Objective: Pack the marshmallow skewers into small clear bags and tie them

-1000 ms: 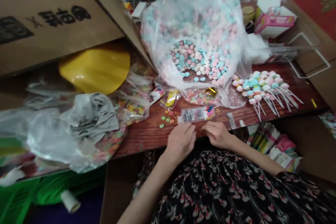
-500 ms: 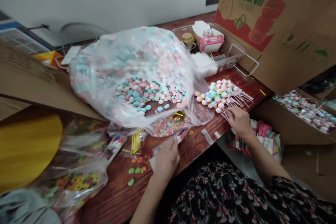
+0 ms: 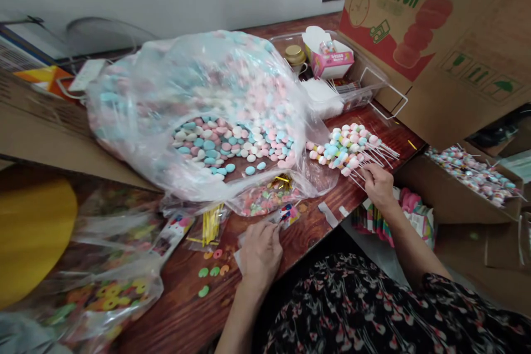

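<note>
I have the right hand [image 3: 379,187] at the skewers [image 3: 348,146], right of the bag [image 3: 199,88]; its fingers look pinched on a stick, likely to avoid the sweets. The sticks [image 3: 384,149] point away from the bag, which I judge leaves them easy to reach. In front of the bag, the left hand [image 3: 260,250] covers the packet [image 3: 289,214], probably steadying it against the surface [image 3: 174,310]; I cannot tell whether those fingers grip.

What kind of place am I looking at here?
Probably a small sweets workroom, though home or shop is unclear: a large clear bag of pastel sweets lies open on the tabletop, sweets on sticks lie beside it, and an open carton below holds what look like more.
</note>
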Demonstrator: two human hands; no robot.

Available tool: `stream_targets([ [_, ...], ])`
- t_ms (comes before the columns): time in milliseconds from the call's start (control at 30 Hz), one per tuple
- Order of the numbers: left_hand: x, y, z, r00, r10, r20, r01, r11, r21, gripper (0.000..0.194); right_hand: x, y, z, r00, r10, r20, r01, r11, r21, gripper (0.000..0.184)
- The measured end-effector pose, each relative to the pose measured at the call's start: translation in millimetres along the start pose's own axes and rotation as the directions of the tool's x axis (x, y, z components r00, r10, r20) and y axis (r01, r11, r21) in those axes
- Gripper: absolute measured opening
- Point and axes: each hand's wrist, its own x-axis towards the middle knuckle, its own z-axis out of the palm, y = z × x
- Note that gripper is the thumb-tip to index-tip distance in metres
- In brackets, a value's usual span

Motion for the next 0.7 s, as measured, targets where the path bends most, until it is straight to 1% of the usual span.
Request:
stream_targets([
  [67, 0.7, -1.5, 2.5, 0.998, -0.060, -0.033, 0.057, 0.994, -0.089, 0.017, 0.3, -7.1, -13.1, 0.994, -0.102, 0.035, 0.097, 0.988, 0.117, 0.022],
  [133, -0.1, -1.1, 4.7, 0.991, -0.102, -0.083, 0.091, 0.987, -0.134, 0.015, -0.8, -17.5, -23.9, 0.979, -0.189, 0.083, 0.167, 0.962, 0.217, 0.018],
  [200, -2.4, 0.1, 6.1, 0.990, -0.091, -0.107, 0.082, 0.993, -0.080, 0.015, -3.1, -28.5, -29.7, 0.955, -0.265, 0.135, 0.217, 0.932, 0.291, 0.013],
  [300, -7.5, 1.1, 6.3, 0.999, -0.005, -0.053, 0.008, 0.999, 0.051, 0.012, -8.6, -41.3, -28.5, 0.914, -0.342, 0.218, 0.247, 0.896, 0.368, 0.010],
  [333, -9.6, 0.8, 5.9, 0.999, 0.022, -0.030, -0.020, 0.998, 0.064, 0.011, -10.9, -44.0, -26.2, 0.906, -0.350, 0.238, 0.243, 0.890, 0.385, 0.010],
  [400, -13.7, -1.2, 5.3, 0.997, 0.071, -0.009, -0.071, 0.997, 0.039, 0.013, -15.6, -46.9, -20.6, 0.901, -0.345, 0.263, 0.220, 0.886, 0.409, 0.010],
  [500, -17.8, -6.8, 5.9, 0.993, 0.116, -0.035, -0.117, 0.993, -0.023, 0.018, -21.6, -46.8, -13.6, 0.895, -0.321, 0.309, 0.167, 0.884, 0.436, 0.012],
  [600, -17.8, -12.3, 7.6, 0.993, 0.078, -0.091, -0.085, 0.994, -0.071, 0.015, -25.8, -44.1, -10.6, 0.888, -0.301, 0.348, 0.118, 0.880, 0.461, 0.013],
  [700, -15.3, -14.5, 6.9, 0.992, -0.036, -0.123, 0.012, 0.982, -0.187, 0.012, -29.4, -40.4, -10.3, 0.882, -0.278, 0.381, 0.073, 0.878, 0.473, 0.014],
])
